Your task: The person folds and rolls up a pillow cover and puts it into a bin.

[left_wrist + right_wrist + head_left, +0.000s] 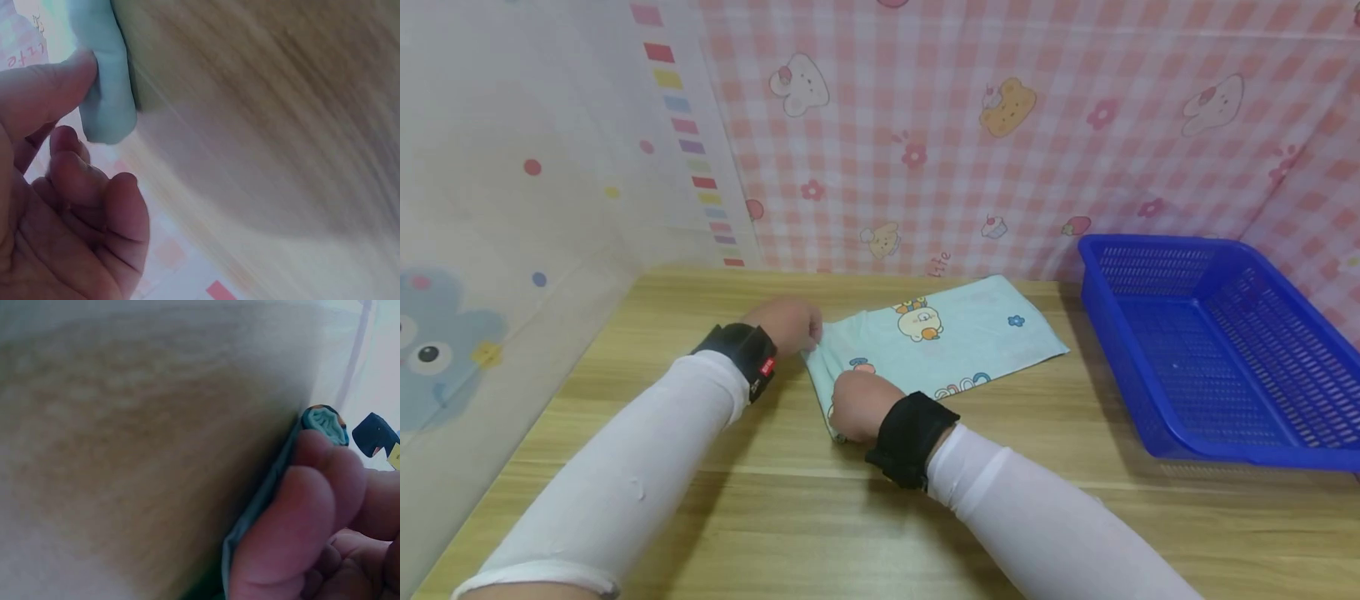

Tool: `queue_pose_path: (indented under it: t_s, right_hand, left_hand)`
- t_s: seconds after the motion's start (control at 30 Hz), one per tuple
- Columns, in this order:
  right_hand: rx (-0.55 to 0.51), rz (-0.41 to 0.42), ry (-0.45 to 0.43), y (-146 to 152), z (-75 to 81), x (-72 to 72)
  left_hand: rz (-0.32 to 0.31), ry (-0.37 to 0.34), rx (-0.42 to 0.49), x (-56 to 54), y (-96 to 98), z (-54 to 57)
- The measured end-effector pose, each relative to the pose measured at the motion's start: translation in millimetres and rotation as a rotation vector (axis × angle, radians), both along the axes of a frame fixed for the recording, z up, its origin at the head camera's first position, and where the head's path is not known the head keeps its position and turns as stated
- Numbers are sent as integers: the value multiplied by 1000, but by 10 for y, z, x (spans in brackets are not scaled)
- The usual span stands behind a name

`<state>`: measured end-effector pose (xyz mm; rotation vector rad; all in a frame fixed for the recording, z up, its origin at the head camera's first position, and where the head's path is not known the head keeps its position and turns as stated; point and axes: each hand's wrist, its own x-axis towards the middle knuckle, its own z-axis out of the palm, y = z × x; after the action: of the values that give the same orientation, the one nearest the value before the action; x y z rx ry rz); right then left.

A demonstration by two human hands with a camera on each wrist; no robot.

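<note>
A light blue-green cloth (962, 333) with cartoon prints lies flat on the table as a folded strip, its left end turned into a small roll. At the roll's far end, my left hand (787, 323) pinches the fabric. In the left wrist view the thumb presses on the rolled end (111, 106), with the other fingers bent just below it. My right hand (862, 406) grips the near end of the roll. A spiral of layers (326, 425) shows beside its fingertips in the right wrist view, where the flat part is mostly hidden behind the fingers.
A blue plastic basket (1108, 333) with slotted walls stands at the right. Behind the wood-grain table (760, 533) hangs a pink checked curtain (917, 108). A pale printed sheet (550, 225) borders the left side.
</note>
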<state>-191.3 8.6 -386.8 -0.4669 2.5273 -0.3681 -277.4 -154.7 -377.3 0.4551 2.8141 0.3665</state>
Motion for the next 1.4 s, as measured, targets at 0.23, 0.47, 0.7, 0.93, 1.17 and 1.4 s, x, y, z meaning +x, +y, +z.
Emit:
queue_pose_path:
  t_s: [0.23,0.47,0.7,0.93,1.17,1.4]
  right_hand:
    - [-12,25,45,27,28,14]
    - [7,75,200,-18,76,154]
    - [33,122,328,-96,82,308]
    - [17,122,291,-73,39,277]
    - [18,96,244,-79,44,236]
    - [13,103,196,-34,47,149]
  left_hand:
    - [-42,26,-17,-3,-32,-18]
    - [-71,-49,-54,4,-50,24]
    - [-114,-51,-87,53,-26,79]
    - [-127,-37,-122,55,12,49]
    - [-110,-34,-111,33,-9,1]
    - [-108,-55,-47,15,-84,-1]
